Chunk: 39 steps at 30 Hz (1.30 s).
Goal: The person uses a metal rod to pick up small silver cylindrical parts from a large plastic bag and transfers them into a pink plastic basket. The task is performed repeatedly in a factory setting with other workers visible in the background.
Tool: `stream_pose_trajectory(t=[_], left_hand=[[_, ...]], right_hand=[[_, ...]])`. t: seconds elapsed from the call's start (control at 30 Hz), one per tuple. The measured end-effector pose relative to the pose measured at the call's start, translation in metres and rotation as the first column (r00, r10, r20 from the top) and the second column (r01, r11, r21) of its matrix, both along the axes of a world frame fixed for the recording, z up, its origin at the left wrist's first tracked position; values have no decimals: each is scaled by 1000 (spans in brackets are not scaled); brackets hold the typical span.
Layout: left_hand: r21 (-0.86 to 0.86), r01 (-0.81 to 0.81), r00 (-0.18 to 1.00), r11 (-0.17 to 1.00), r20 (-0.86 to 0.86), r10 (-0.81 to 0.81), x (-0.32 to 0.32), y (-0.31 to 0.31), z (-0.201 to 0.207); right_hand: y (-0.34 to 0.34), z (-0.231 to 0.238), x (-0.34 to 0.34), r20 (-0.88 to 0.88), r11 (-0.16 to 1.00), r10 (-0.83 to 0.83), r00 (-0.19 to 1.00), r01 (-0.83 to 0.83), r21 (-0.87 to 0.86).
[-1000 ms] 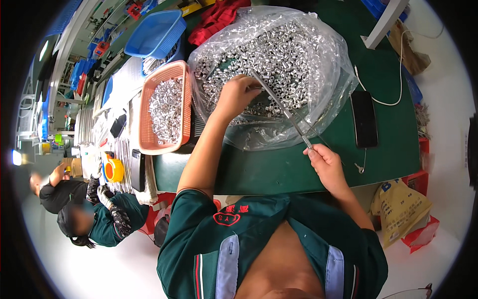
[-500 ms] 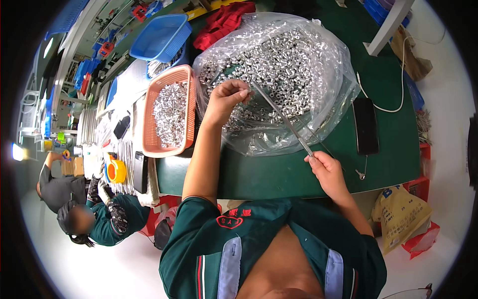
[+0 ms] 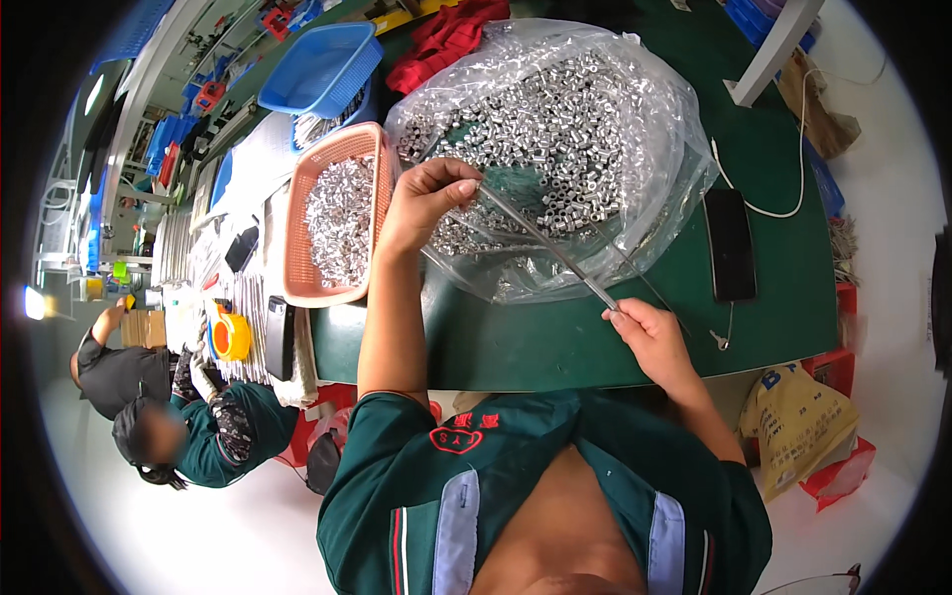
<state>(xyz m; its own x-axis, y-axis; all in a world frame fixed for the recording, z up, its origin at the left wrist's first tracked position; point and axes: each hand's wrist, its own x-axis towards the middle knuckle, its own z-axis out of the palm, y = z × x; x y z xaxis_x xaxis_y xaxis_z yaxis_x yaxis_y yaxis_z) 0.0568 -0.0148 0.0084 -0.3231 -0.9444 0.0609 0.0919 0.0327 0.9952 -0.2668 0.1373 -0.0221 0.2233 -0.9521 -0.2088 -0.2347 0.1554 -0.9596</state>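
While the thin metal rod [image 3: 540,241] was pinched at both ends by the left hand [image 3: 426,198] and right hand [image 3: 650,332], it was best held steady over the bag of small metal sleeves [image 3: 555,129].

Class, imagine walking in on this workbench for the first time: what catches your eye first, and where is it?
The big clear plastic bag heaped with small shiny metal sleeves fills the middle of the green table. Over it the left hand and right hand hold a thin metal rod. Left stands an orange plastic basket.
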Motion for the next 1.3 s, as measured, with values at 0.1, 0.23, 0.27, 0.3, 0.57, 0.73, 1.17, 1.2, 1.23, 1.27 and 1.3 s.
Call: stream_pose_trajectory(t=[0.1, 0.23, 0.27, 0.3, 0.57, 0.73, 1.17, 1.2, 1.23, 1.27, 1.3], left_hand=[[-8, -4, 981, 1000, 194, 5, 0, 4, 15], [41, 4, 968, 999, 250, -14, 6, 4, 15], [51, 13, 975, 999, 223, -24, 3, 5, 11], [59, 31, 981, 998, 192, -42, -3, 4, 8], [101, 96, 946, 990, 301, -122, -52, 7, -10], [-406, 77, 717, 911, 657, 233, -74, -26, -29], [-509, 168, 582, 844, 742, 332, -67, -27, -44], [-514, 161, 596, 843, 731, 332, -62, -27, -44], [-518, 153, 610, 841, 719, 332, -57, -26, -45], [-523, 146, 624, 840, 707, 332, -54, -26, -46], [-499, 123, 619, 858, 714, 327, -55, -24, -43]], right_hand=[[1, -3, 1, -35, 998, -6, 999, 4, -58], [2, -5, 3, -44, 993, 5, 999, -10, -115], [4, -5, 4, -42, 993, -7, 999, 2, -118], [5, -7, 5, -44, 992, -28, 999, 23, -123], [0, -5, -1, 165, 984, -161, 973, 145, 104], [1, -5, -1, 194, 983, -168, 966, 149, 109], [1, -5, -3, 199, 985, -159, 967, 140, 105], [0, -5, -2, 198, 985, -159, 967, 141, 103], [0, -4, -2, 196, 985, -160, 967, 142, 101], [0, -5, -1, 197, 985, -157, 968, 139, 104], [0, -5, -2, 196, 985, -157, 968, 138, 105]])
